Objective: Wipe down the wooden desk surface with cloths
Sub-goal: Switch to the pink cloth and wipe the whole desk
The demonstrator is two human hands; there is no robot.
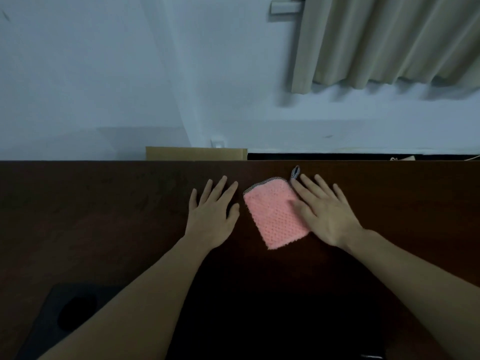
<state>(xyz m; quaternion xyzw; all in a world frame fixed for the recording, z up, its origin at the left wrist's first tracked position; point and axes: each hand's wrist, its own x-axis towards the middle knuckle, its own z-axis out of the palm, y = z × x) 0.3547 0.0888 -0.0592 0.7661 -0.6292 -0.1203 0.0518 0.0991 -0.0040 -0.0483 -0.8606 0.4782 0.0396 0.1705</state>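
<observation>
So the pink cloth [276, 213] is lying flat on the dark wooden desk [104, 209], tilted a bit, with its checked hanging loop [295, 172] poking out at the far corner, close to the desk's back edge. The right hand [326, 213] rests on the cloth's right side, fingers straight and spread, thumb lying across the fabric; nothing is pinched or gripped, it's just a flat palm pressing down. The left hand [214, 214] sits just left of the cloth, not touching it, also flat on the wood with fingers fanned out and holding nothing.

Room-wise: left of the left hand there's a long bare run of desktop all the way out of view, and more bare wood to the right of the right hand. Behind the fingertips the desk ends pretty quick, with a cardboard box [196, 153] just past the edge against the wall. Nearer the person, by the left forearm, there's a dark mat [55, 311] with a round hole. A curtain [389, 40] hangs up above on the right.
</observation>
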